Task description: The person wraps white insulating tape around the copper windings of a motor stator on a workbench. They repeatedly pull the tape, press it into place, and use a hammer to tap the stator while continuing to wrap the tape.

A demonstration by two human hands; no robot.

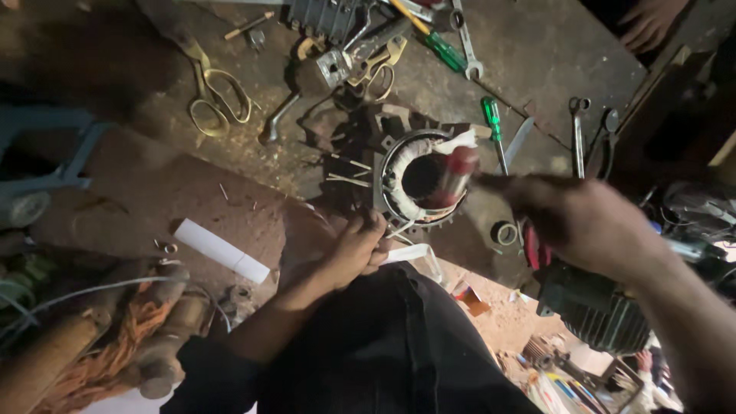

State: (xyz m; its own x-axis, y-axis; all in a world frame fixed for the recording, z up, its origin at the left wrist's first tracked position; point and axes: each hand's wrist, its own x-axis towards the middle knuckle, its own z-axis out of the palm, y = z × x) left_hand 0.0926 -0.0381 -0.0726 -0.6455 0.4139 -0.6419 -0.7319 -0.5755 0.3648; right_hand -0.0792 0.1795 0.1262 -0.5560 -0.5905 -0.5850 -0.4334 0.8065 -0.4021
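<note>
Motor stator [418, 180] lies on the floor [153, 184] before the knees. Right hand [583, 218] grips a red-handled tool [454, 175] in its bore; left hand [359, 249] pinches white insulation paper [406, 253]. Step in hand, apparently: slot insulation. Next move calls for steady paper alignment.

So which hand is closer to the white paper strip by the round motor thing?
Left. The left hand touches the white paper strip. The right hand is off to its upper right, holding a red-handled tool.
</note>
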